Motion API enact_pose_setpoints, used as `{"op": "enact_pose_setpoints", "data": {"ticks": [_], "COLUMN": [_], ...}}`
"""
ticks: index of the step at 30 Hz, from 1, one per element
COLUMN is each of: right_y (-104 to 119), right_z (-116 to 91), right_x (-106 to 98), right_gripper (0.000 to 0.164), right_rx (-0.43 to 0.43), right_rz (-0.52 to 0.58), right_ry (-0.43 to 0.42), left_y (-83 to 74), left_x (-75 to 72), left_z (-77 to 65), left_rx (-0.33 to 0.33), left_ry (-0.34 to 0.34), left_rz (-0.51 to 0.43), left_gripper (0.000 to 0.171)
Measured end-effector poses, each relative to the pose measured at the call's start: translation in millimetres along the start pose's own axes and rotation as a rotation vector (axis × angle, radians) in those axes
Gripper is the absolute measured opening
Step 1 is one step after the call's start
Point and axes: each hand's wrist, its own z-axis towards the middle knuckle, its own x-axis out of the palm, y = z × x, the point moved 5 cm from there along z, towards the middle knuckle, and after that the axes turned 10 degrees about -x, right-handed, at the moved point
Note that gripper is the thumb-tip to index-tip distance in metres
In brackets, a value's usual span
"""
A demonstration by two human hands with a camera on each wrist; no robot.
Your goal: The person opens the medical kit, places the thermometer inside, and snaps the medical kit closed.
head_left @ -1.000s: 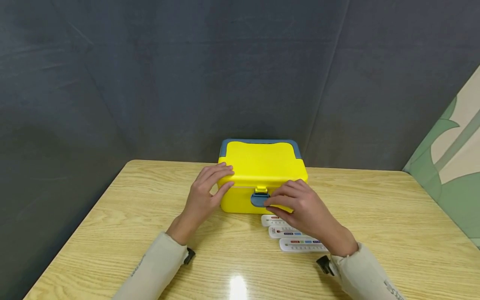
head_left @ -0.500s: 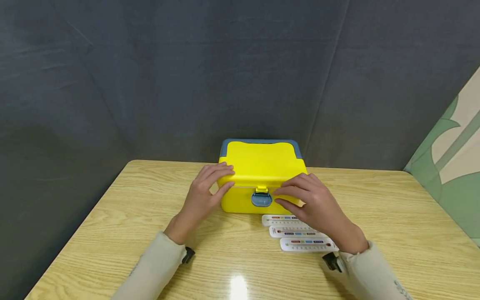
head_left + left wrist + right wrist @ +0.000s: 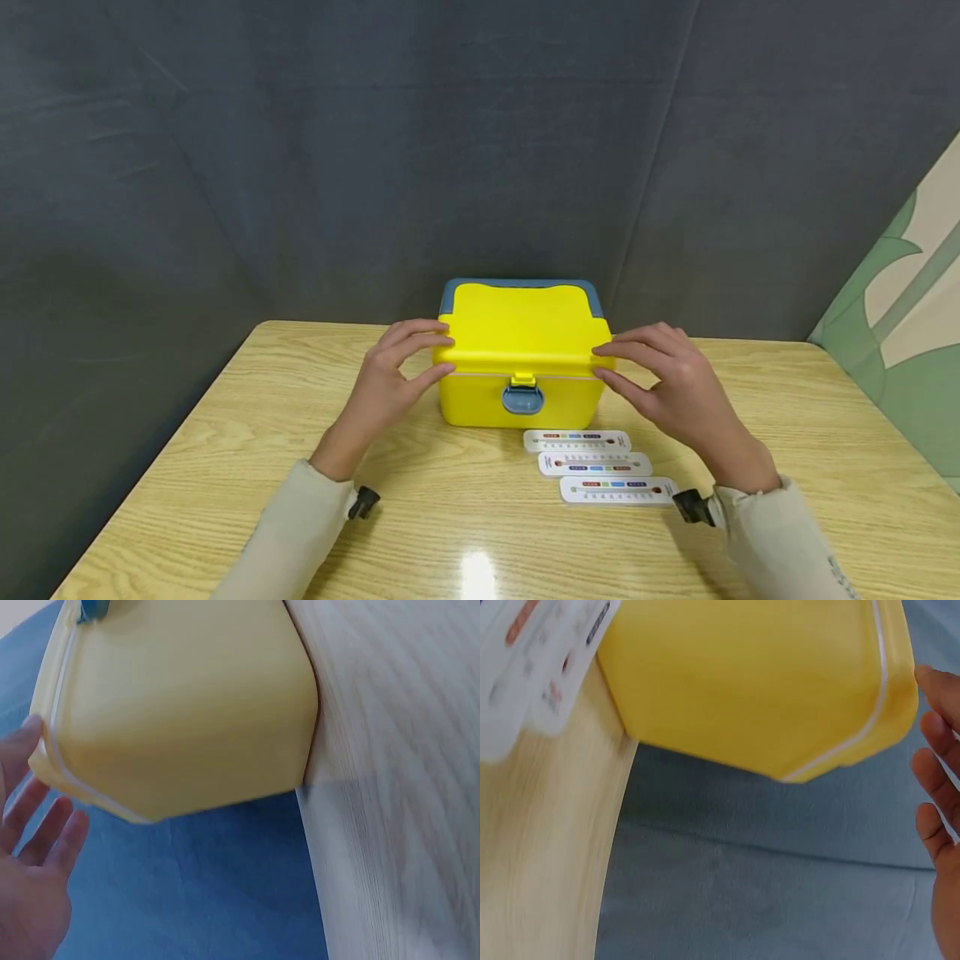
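A yellow box (image 3: 480, 400) with a blue-edged yellow lid (image 3: 525, 329) stands at the back of the table. The lid is down, and the blue front latch (image 3: 522, 401) hangs unfastened-looking, tilted outward. My left hand (image 3: 375, 392) is at the lid's left front corner, its thumb (image 3: 28, 733) touching the rim and the other fingers spread. At the right front corner is my right hand (image 3: 686, 392), fingers spread and thumb tip at the lid's edge; firm contact is hard to tell. Neither hand has its fingers curled round anything.
Three white thermometers (image 3: 577, 441) with coloured scales lie in a stepped row before the box, left of my right wrist. The wooden table (image 3: 225, 483) ends just behind the box, at a dark cloth backdrop (image 3: 450, 150).
My right hand has left the latch and moved right to the lid's right corner. My left hand has shifted slightly left, off the lid's top. Box and thermometers stay put.
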Motion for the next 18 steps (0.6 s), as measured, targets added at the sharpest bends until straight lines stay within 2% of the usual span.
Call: {"op": "enact_pose_setpoints", "data": {"ticks": [4,10,18], "right_y": [-9,-16,-20], "right_z": [-4,-9,-14], "right_x": [-1,3,5], "right_gripper": [0.064,0.039,0.051], "right_rx": [0.033,0.088,0.113], "right_rz": [-0.039,-0.058,-0.094], "right_ry": [0.033,0.097,0.154], "left_y": [9.1,17.4,20.2], "left_x": [-4.2,-5.6,-5.4], "left_z": [-0.5,-1.6,-3.0], "left_rx": [0.000,0.029,0.051], "left_ry": [0.027,0.058,0.062], "left_rz": [-0.036,-0.094,-0.099], "left_gripper": [0.038,0.039,0.040]}}
